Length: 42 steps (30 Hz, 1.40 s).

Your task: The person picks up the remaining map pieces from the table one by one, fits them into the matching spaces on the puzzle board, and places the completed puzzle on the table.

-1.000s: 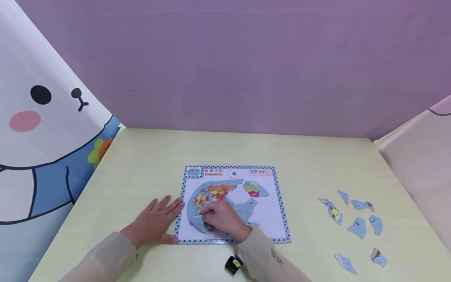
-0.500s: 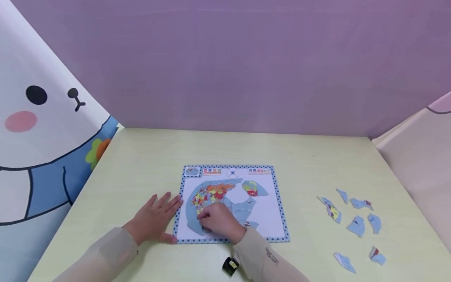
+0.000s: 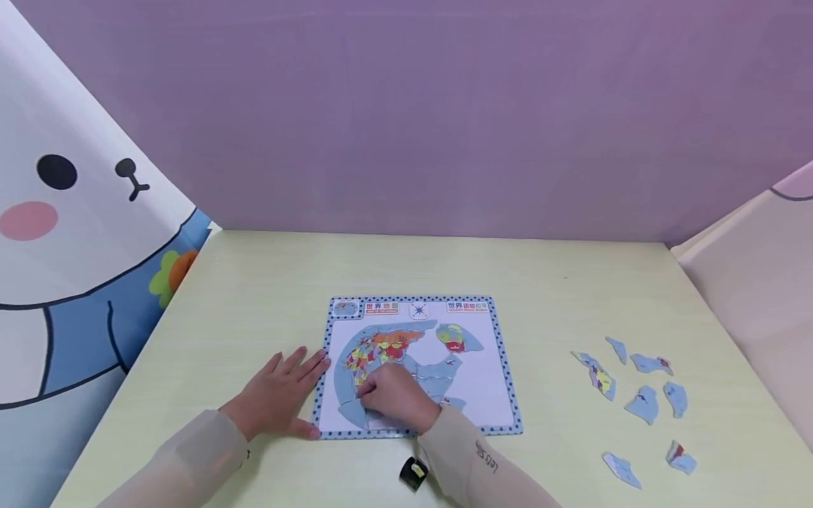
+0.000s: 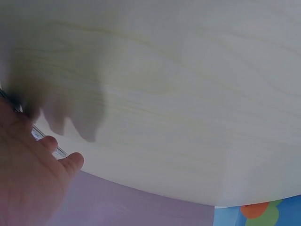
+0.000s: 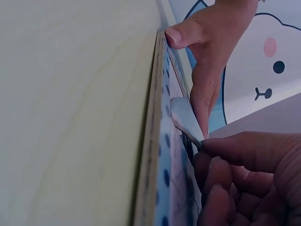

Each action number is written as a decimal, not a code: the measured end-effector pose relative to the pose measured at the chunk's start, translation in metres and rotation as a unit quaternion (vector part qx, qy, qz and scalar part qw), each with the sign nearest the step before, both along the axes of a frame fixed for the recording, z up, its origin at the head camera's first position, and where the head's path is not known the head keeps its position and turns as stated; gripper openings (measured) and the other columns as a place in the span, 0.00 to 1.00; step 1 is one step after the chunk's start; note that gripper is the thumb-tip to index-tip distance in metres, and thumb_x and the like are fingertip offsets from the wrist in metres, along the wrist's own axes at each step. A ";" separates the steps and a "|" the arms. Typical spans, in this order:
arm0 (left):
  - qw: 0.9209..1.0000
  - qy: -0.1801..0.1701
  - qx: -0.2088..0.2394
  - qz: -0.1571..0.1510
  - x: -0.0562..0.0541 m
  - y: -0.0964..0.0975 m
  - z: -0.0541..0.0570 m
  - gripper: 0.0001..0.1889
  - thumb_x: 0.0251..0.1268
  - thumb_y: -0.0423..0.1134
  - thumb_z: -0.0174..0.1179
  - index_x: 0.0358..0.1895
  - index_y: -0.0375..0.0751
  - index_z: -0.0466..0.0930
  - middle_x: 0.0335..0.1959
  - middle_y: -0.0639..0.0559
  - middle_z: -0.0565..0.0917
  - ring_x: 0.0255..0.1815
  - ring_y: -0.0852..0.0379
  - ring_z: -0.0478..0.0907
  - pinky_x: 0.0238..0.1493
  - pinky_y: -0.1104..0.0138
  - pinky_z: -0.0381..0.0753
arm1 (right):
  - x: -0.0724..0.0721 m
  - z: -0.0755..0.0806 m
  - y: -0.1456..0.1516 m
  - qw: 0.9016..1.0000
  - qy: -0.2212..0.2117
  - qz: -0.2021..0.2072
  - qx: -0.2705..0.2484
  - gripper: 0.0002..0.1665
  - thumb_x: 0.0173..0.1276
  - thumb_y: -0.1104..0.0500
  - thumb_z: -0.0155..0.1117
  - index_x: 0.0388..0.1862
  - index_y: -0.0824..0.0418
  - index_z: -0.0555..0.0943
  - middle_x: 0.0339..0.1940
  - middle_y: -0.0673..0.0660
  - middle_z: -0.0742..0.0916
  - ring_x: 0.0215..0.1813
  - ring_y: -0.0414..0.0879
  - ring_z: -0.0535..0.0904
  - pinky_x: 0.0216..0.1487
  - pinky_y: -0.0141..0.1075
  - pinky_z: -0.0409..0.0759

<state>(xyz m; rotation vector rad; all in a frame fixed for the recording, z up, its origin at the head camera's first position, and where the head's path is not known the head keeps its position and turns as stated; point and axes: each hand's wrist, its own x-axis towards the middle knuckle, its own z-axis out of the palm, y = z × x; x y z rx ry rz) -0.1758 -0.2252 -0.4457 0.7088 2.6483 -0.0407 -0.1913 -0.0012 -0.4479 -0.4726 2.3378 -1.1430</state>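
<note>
A world map puzzle board (image 3: 511, 421) with a blue dotted border lies on the table, its map partly filled with coloured pieces. My right hand (image 3: 398, 396) is over the lower left of the map. Between its thumb and curled fingers it pinches the edge of a thin light-blue puzzle piece (image 5: 186, 120), tilted up from the board in the right wrist view. The piece shows at the map's lower left edge, partly hidden by the fingers. My left hand (image 3: 278, 395), fingers spread, rests along the board's left edge, with its thumb at the lower left corner.
Several loose puzzle pieces (image 3: 643, 405) lie scattered on the right of the table (image 3: 546, 296). A small black object (image 3: 413, 473) with a yellow patch is beside the right sleeve. A purple panel (image 3: 444, 127) stands behind the table, and a cartoon-printed cloth (image 3: 82, 261) at the left.
My right hand has shifted slightly, and the blue piece at the map's lower left has turned a little in its fingers. My left hand keeps its place on the board's edge.
</note>
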 end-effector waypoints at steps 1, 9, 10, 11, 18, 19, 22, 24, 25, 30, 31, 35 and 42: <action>1.000 -0.002 0.003 0.001 0.000 0.000 0.000 0.56 0.45 0.75 0.59 0.73 0.38 0.59 0.74 0.43 0.58 0.73 0.35 0.51 0.67 0.38 0.52 | 0.000 0.000 0.000 1.000 -0.004 -0.001 0.001 0.05 0.60 0.66 0.67 0.33 0.64 0.89 0.29 0.50 0.88 0.31 0.36 0.78 0.32 0.27 0.77; 1.000 -0.008 0.023 0.009 -0.002 0.003 -0.001 0.56 0.46 0.73 0.61 0.73 0.38 0.58 0.75 0.43 0.58 0.73 0.34 0.51 0.66 0.37 0.52 | 0.000 0.001 0.004 1.000 -0.024 -0.017 0.002 0.05 0.59 0.66 0.68 0.33 0.64 0.88 0.28 0.50 0.87 0.28 0.38 0.76 0.27 0.29 0.73; 1.000 -0.012 0.026 0.013 -0.002 0.003 -0.001 0.56 0.45 0.72 0.62 0.73 0.38 0.57 0.75 0.43 0.57 0.73 0.34 0.51 0.66 0.36 0.52 | 0.000 0.000 0.004 0.999 -0.026 -0.019 0.003 0.04 0.59 0.66 0.68 0.33 0.64 0.88 0.28 0.50 0.87 0.27 0.38 0.76 0.26 0.29 0.73; 0.999 -0.017 0.028 0.019 -0.001 0.004 -0.002 0.56 0.45 0.72 0.62 0.73 0.38 0.57 0.75 0.43 0.57 0.73 0.34 0.51 0.66 0.36 0.51 | 0.000 0.000 0.004 0.999 -0.027 -0.020 0.004 0.04 0.59 0.66 0.68 0.33 0.64 0.88 0.28 0.50 0.87 0.27 0.38 0.76 0.26 0.29 0.73; 0.999 -0.034 0.013 0.031 0.002 0.002 -0.006 0.57 0.43 0.72 0.63 0.74 0.39 0.56 0.75 0.44 0.57 0.73 0.34 0.51 0.66 0.36 0.51 | 0.003 -0.001 0.003 0.999 -0.030 -0.020 0.004 0.03 0.57 0.66 0.69 0.30 0.62 0.88 0.26 0.48 0.86 0.27 0.38 0.76 0.28 0.29 0.74; 0.999 -0.033 0.012 0.030 0.003 0.002 -0.006 0.57 0.44 0.72 0.63 0.74 0.39 0.56 0.75 0.44 0.56 0.73 0.34 0.50 0.66 0.36 0.51 | 0.004 -0.001 0.003 0.999 -0.029 -0.021 0.007 0.03 0.58 0.66 0.69 0.30 0.62 0.88 0.25 0.48 0.86 0.27 0.38 0.75 0.29 0.29 0.74; 0.999 -0.031 0.013 0.029 0.003 0.002 -0.007 0.57 0.44 0.72 0.62 0.74 0.39 0.56 0.75 0.44 0.56 0.73 0.34 0.50 0.66 0.36 0.51 | 0.003 -0.002 0.004 0.999 -0.022 -0.021 0.013 0.02 0.57 0.66 0.69 0.29 0.61 0.88 0.26 0.47 0.86 0.28 0.38 0.75 0.31 0.30 0.75; 0.999 -0.030 0.012 0.030 0.003 0.001 -0.007 0.57 0.44 0.72 0.62 0.74 0.39 0.56 0.75 0.44 0.56 0.73 0.34 0.50 0.66 0.36 0.51 | 0.003 -0.002 0.004 1.000 -0.019 -0.019 0.014 0.02 0.57 0.66 0.70 0.29 0.61 0.88 0.26 0.47 0.86 0.28 0.38 0.76 0.32 0.30 0.75; 0.999 -0.030 0.012 0.030 0.002 0.001 -0.007 0.57 0.44 0.72 0.62 0.74 0.39 0.56 0.75 0.44 0.56 0.73 0.34 0.50 0.66 0.36 0.52 | 0.003 -0.002 0.004 1.000 -0.018 -0.018 0.013 0.02 0.57 0.66 0.70 0.29 0.61 0.88 0.26 0.48 0.86 0.29 0.38 0.76 0.32 0.30 0.76; 0.999 -0.029 0.011 0.031 0.002 0.001 -0.007 0.57 0.44 0.72 0.63 0.74 0.38 0.56 0.75 0.44 0.56 0.74 0.34 0.49 0.65 0.36 0.53 | 0.001 -0.002 0.004 1.000 -0.016 -0.017 0.014 0.02 0.56 0.67 0.70 0.29 0.62 0.88 0.26 0.49 0.86 0.29 0.38 0.76 0.31 0.30 0.76; 0.999 -0.029 0.011 0.031 0.002 0.001 -0.007 0.57 0.44 0.72 0.63 0.74 0.38 0.56 0.75 0.44 0.56 0.74 0.34 0.49 0.65 0.36 0.53 | 0.001 -0.002 0.004 1.000 -0.015 -0.017 0.015 0.02 0.56 0.67 0.70 0.29 0.62 0.88 0.26 0.49 0.86 0.29 0.38 0.76 0.31 0.29 0.76; 0.999 -0.029 0.012 0.033 0.001 0.001 -0.007 0.58 0.44 0.72 0.63 0.74 0.38 0.55 0.75 0.44 0.56 0.74 0.34 0.49 0.65 0.35 0.54 | 0.000 -0.001 0.004 1.000 -0.009 -0.011 0.015 0.02 0.56 0.67 0.70 0.29 0.64 0.88 0.25 0.49 0.86 0.27 0.37 0.76 0.30 0.29 0.76; 0.999 -0.034 0.004 0.040 0.000 0.003 -0.005 0.58 0.43 0.72 0.62 0.74 0.39 0.55 0.76 0.45 0.56 0.74 0.35 0.49 0.65 0.35 0.54 | -0.002 0.001 0.003 1.000 -0.016 -0.018 0.017 0.00 0.55 0.67 0.72 0.27 0.64 0.88 0.24 0.48 0.85 0.28 0.38 0.75 0.30 0.29 0.75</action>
